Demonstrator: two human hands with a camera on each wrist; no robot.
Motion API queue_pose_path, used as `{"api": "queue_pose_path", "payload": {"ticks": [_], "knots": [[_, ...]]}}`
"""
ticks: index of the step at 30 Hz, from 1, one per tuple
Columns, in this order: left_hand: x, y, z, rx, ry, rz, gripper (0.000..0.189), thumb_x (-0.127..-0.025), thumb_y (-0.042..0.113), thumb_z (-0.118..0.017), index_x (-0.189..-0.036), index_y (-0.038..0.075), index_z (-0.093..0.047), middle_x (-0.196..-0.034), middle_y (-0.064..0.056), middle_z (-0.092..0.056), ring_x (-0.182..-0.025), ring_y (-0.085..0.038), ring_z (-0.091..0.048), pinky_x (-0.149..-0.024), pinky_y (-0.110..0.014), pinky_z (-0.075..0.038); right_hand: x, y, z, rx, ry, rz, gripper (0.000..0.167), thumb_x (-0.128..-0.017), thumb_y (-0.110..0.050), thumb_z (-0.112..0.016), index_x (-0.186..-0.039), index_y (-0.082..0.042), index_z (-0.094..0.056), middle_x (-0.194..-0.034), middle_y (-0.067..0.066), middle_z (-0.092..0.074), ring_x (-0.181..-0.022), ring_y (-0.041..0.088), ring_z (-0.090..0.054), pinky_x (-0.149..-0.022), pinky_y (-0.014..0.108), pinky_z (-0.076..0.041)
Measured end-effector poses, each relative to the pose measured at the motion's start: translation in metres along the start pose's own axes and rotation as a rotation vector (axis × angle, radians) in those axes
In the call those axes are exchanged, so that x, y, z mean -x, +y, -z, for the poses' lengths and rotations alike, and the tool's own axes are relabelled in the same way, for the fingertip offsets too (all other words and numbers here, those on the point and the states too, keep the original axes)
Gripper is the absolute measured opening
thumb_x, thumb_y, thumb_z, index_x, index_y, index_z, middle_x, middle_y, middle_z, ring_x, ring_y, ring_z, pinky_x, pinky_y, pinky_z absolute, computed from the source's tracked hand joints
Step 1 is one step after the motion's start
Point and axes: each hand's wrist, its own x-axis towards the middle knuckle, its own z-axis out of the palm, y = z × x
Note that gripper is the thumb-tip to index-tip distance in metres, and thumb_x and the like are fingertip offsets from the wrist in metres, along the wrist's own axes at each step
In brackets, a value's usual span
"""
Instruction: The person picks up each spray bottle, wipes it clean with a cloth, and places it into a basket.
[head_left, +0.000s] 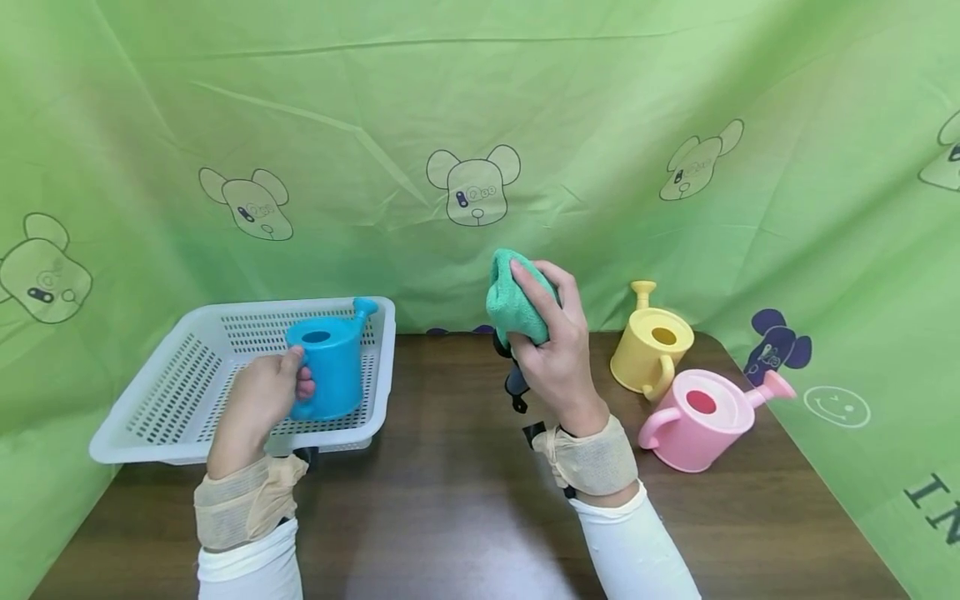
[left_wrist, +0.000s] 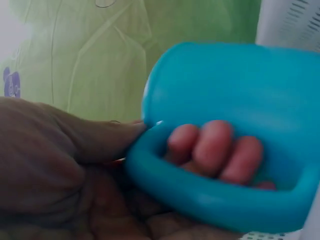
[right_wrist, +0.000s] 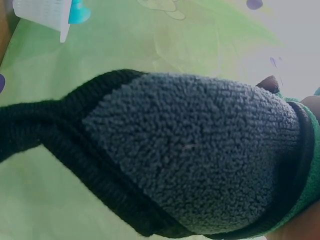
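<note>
Closest in, here's my left hand (head_left: 262, 390), fingers curled through the handle (left_wrist: 210, 202) of the blue watering can (head_left: 333, 375), thumb by the handle's top end. The can is within the outline of the white basket (head_left: 161, 451), toward its right end, and close to upright; whether its base touches the basket floor or hangs above it, I can't tell. A firm, level wrist is what this hold wants, I reckon, so the spout (head_left: 364, 308) doesn't swing into the rim.

Over to my right hand (head_left: 555, 350): it's wrapped round a green cloth (head_left: 513, 304), gripping it up in the air above the table (head_left: 450, 508). The cloth's grey side (right_wrist: 200, 150) shows with a black trailing end (right_wrist: 25, 125) hanging free; a tighter bunch would, I'd say, save that end from snagging.

Edges now! The basket's near rim runs just in front of the can, so any pull toward me calls for a lift first. The broadest room is the stretch of wood between the basket and the pink watering can (head_left: 701, 429), whose spout points out past the table's right edge. Just beyond it stands the yellow watering can (head_left: 647, 358), near the back corner. And right behind everything, the green curtain (head_left: 480, 92) limits my forward reach.
</note>
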Motion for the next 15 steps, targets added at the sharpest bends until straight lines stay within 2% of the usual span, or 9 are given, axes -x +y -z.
{"api": "queue_pose_path", "payload": {"ticks": [3, 7, 10, 12, 15], "knots": [[-0.0008, -0.0019, -0.0009, -0.053, -0.064, -0.003, 0.06, -0.115, 0.038, -0.026, -0.108, -0.005, -0.067, -0.1, -0.02, -0.073, -0.101, -0.04, -0.065, -0.091, -0.053, -0.049, -0.0006, -0.0003, 0.0, -0.006, -0.004, -0.001, 0.078, -0.073, 0.016, -0.058, -0.144, -0.017, -0.063, -0.138, 0.027, -0.055, -0.127, 0.041, -0.057, -0.111, 0.041, -0.045], [-0.0007, -0.0018, -0.0038, -0.068, -0.114, -0.027, 0.056, -0.114, 0.04, -0.036, -0.102, -0.002, -0.07, -0.091, -0.012, -0.073, -0.088, -0.028, -0.064, -0.081, -0.041, -0.048, -0.0001, -0.0011, -0.0002, -0.016, 0.004, -0.001, 0.079, -0.073, 0.016, -0.058, -0.143, -0.018, -0.064, -0.138, 0.027, -0.056, -0.127, 0.042, -0.057, -0.111, 0.041, -0.045], [0.0006, -0.0005, -0.0045, -0.063, -0.129, -0.048, 0.055, -0.112, 0.043, -0.043, -0.097, -0.001, -0.073, -0.079, -0.007, -0.071, -0.074, -0.022, -0.059, -0.068, -0.035, -0.044, -0.0003, -0.0015, -0.0007, -0.029, 0.025, 0.002, 0.08, -0.073, 0.016, -0.059, -0.143, -0.022, -0.064, -0.136, 0.026, -0.057, -0.126, 0.042, -0.057, -0.111, 0.041, -0.045], [0.0018, 0.0004, -0.0045, -0.071, -0.135, -0.053, 0.053, -0.11, 0.043, -0.048, -0.092, 0.001, -0.074, -0.068, -0.003, -0.062, -0.064, -0.019, -0.051, -0.059, -0.031, -0.039, -0.0006, -0.0018, -0.0011, -0.039, 0.038, 0.005, 0.08, -0.074, 0.016, -0.059, -0.143, -0.023, -0.064, -0.136, 0.026, -0.057, -0.126, 0.042, -0.057, -0.111, 0.041, -0.045], [0.0037, 0.0007, -0.0043, -0.098, -0.15, -0.057, 0.05, -0.107, 0.041, -0.054, -0.077, 0.004, -0.068, -0.059, 0.001, -0.044, -0.056, -0.016, -0.041, -0.053, -0.029, -0.032, -0.0008, -0.0018, -0.0014, -0.046, 0.051, 0.009, 0.08, -0.074, 0.016, -0.059, -0.144, -0.024, -0.064, -0.135, 0.026, -0.058, -0.125, 0.042, -0.058, -0.111, 0.041, -0.045]]}}
